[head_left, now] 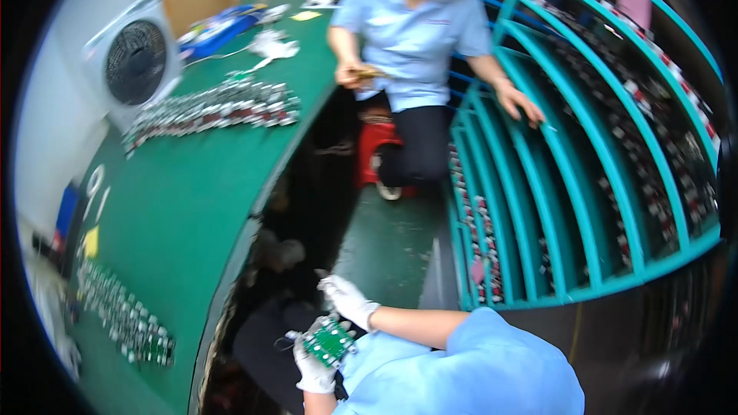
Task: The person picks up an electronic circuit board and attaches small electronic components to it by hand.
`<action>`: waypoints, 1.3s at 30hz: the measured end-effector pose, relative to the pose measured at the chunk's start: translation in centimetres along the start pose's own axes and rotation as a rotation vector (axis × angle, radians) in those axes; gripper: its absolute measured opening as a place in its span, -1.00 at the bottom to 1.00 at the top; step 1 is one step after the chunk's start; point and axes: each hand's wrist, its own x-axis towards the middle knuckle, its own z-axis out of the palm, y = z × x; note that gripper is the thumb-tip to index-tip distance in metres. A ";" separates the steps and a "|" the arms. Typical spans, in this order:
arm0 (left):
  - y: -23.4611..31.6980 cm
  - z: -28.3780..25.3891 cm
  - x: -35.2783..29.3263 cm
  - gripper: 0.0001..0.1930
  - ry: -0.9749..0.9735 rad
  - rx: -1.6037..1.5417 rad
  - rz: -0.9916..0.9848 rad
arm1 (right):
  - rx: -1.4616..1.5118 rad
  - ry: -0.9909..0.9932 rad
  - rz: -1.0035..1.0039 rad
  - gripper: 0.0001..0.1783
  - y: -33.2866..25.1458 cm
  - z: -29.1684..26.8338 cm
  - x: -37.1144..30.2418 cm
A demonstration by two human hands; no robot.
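Observation:
My left hand (310, 373), in a white glove, is closed on the edge of a green circuit board (330, 342) with white and silvery parts along its sides. The board is held low over my lap, close to my blue shirt. Just above it is my right hand (350, 301), also gloved in white. Its fingers are pressed together and point away to the left, with a small greyish tip showing beyond them. What that tip belongs to is too blurred to tell. A thin loop of wire or cord (286, 340) shows beside the left hand.
A green table (192, 200) runs along my left, bearing rows of circuit boards (127, 315), more boards (215, 107), a fan (137, 61) and a blue tray (223, 31). Ahead sits a co-worker (415, 31) on a red stool (377, 146). Teal shelving (553, 154) holding parts stands right.

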 end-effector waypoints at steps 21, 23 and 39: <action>-0.7 2.6 0.1 -0.30 0.106 0.082 0.028 | -0.488 -0.017 -0.219 -0.57 -5.4 -3.5 -2.5; -0.4 2.8 -0.7 -0.27 0.162 0.050 0.037 | -0.505 -0.059 -0.206 -0.60 -5.1 -2.9 -2.7; 2.1 4.3 -0.3 -0.15 0.070 -0.121 0.050 | -0.617 -0.150 -0.430 -0.67 -7.3 -2.7 -3.4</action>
